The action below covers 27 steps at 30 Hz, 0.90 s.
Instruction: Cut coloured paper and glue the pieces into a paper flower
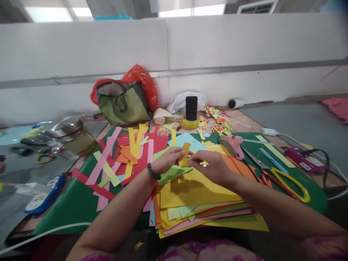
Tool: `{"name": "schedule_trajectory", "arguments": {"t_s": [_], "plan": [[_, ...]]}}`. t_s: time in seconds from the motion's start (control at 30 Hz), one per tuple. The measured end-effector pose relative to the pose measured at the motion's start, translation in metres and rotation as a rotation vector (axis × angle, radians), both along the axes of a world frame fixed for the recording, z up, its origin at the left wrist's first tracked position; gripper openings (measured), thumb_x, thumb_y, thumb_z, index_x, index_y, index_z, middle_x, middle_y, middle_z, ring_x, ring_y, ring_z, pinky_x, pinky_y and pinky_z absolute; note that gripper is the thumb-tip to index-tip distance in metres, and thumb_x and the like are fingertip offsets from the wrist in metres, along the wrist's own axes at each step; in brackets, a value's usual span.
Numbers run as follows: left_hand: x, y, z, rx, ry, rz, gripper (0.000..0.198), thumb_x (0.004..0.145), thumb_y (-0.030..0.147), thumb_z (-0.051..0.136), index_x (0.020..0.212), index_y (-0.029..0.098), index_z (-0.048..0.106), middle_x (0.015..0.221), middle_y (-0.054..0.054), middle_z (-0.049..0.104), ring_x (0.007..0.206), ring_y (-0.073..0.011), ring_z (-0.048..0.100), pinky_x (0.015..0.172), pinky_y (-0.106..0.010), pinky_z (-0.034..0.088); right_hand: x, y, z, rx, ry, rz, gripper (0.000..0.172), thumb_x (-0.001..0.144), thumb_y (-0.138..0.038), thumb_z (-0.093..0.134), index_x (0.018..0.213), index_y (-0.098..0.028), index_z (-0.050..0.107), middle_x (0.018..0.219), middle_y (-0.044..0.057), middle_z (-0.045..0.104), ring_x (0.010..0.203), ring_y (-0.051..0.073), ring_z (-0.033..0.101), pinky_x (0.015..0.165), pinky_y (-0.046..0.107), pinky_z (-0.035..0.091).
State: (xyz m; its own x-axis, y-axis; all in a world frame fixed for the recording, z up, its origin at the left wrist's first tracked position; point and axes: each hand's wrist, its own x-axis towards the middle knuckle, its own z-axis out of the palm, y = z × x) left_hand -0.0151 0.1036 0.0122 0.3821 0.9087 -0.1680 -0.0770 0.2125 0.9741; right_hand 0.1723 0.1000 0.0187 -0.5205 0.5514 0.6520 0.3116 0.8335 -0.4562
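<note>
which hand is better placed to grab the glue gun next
Probably the right hand: the pink glue gun lies nearer it, while the left hand would have to reach across.

Holding yellow paper strip [185,151] in left hand [169,159] and right hand [213,166] over coloured paper stack [201,192], left of pink glue gun [236,144].

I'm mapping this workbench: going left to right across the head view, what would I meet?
Blue-and-white power strip → green bag → left hand → small yellow paper strip → right hand → large scissors with red and yellow handles → pink cloth.
</note>
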Motion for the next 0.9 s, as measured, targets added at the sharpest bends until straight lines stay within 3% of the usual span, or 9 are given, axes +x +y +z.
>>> {"name": "schedule_trajectory", "arguments": {"t_s": [0.13, 0.2, 0.27, 0.37, 0.53, 0.67, 0.8, 0.9], "plan": [[0.003, -0.006, 0.006, -0.034, -0.008, -0.132, 0.025, 0.075, 0.035, 0.066, 0.085, 0.013, 0.069, 0.078, -0.007, 0.069, 0.074, -0.0197, 0.067, 0.075, -0.033, 0.052, 0.005, 0.018, 0.007, -0.386, 0.132, -0.112, 0.022, 0.077, -0.037, 0.068, 0.067, -0.018, 0.064, 0.079, 0.004, 0.066, 0.074, 0.015, 0.061, 0.058, 0.024, 0.05], [0.004, -0.008, 0.008, -0.039, -0.004, -0.137, 0.024, 0.075, 0.033, 0.064, 0.087, 0.013, 0.069, 0.081, -0.008, 0.07, 0.075, -0.0206, 0.068, 0.075, -0.035, 0.054, 0.006, 0.023, 0.007, -0.538, 0.18, -0.099, 0.025, 0.072, -0.04, 0.07, 0.065, -0.018, 0.063, 0.082, 0.005, 0.066, 0.079, 0.017, 0.062, 0.06, 0.025, 0.051], [0.004, -0.008, 0.008, -0.033, 0.015, -0.133, 0.023, 0.075, 0.031, 0.062, 0.085, 0.013, 0.069, 0.083, -0.009, 0.07, 0.076, -0.0206, 0.067, 0.075, -0.034, 0.055, 0.005, 0.024, 0.006, -0.643, 0.183, -0.08, 0.025, 0.07, -0.041, 0.071, 0.065, -0.017, 0.063, 0.074, 0.004, 0.066, 0.072, 0.016, 0.061, 0.059, 0.026, 0.05], [0.005, -0.008, 0.007, -0.018, 0.061, -0.161, 0.025, 0.075, 0.031, 0.06, 0.087, 0.012, 0.07, 0.082, -0.009, 0.07, 0.075, -0.0202, 0.067, 0.074, -0.033, 0.055, 0.004, 0.025, 0.004, -0.699, 0.194, -0.082, 0.028, 0.068, -0.041, 0.073, 0.063, -0.017, 0.061, 0.063, 0.0, 0.062, 0.06, 0.012, 0.056, 0.057, 0.026, 0.046], [0.008, -0.008, 0.008, 0.002, 0.088, -0.189, 0.034, 0.078, 0.04, 0.058, 0.092, 0.011, 0.069, 0.087, -0.011, 0.07, 0.077, -0.0208, 0.067, 0.075, -0.034, 0.053, 0.003, 0.024, 0.004, -0.808, 0.296, -0.037, 0.033, 0.061, -0.04, 0.078, 0.074, -0.018, 0.057, 0.067, -0.002, 0.061, 0.059, 0.012, 0.058, 0.056, 0.025, 0.047], [0.01, -0.01, 0.011, 0.179, 0.218, -0.054, 0.04, 0.081, 0.05, 0.056, 0.085, 0.012, 0.068, 0.083, -0.009, 0.068, 0.078, -0.0189, 0.062, 0.073, -0.031, 0.049, 0.002, 0.024, 0.002, -0.801, 0.314, -0.063, 0.038, 0.058, -0.04, 0.08, 0.08, -0.018, 0.057, 0.069, -0.001, 0.064, 0.06, 0.013, 0.06, 0.057, 0.026, 0.049], [0.01, -0.01, 0.011, 0.354, 0.333, 0.065, 0.032, 0.073, 0.045, 0.068, 0.079, 0.013, 0.067, 0.077, -0.005, 0.065, 0.071, -0.0153, 0.057, 0.065, -0.025, 0.045, 0.001, 0.023, -0.001, -0.756, 0.304, -0.071, 0.037, 0.061, -0.043, 0.078, 0.08, -0.019, 0.057, 0.068, 0.0, 0.064, 0.062, 0.014, 0.062, 0.058, 0.026, 0.05], [0.011, -0.01, 0.01, 0.417, 0.398, 0.098, 0.031, 0.076, 0.045, 0.065, 0.07, 0.014, 0.067, 0.065, -0.003, 0.061, 0.062, -0.013, 0.052, 0.058, -0.023, 0.04, 0.0, 0.022, -0.001, -0.731, 0.296, -0.09, 0.037, 0.062, -0.043, 0.078, 0.08, -0.019, 0.057, 0.069, 0.0, 0.065, 0.063, 0.014, 0.062, 0.058, 0.026, 0.049]]}}
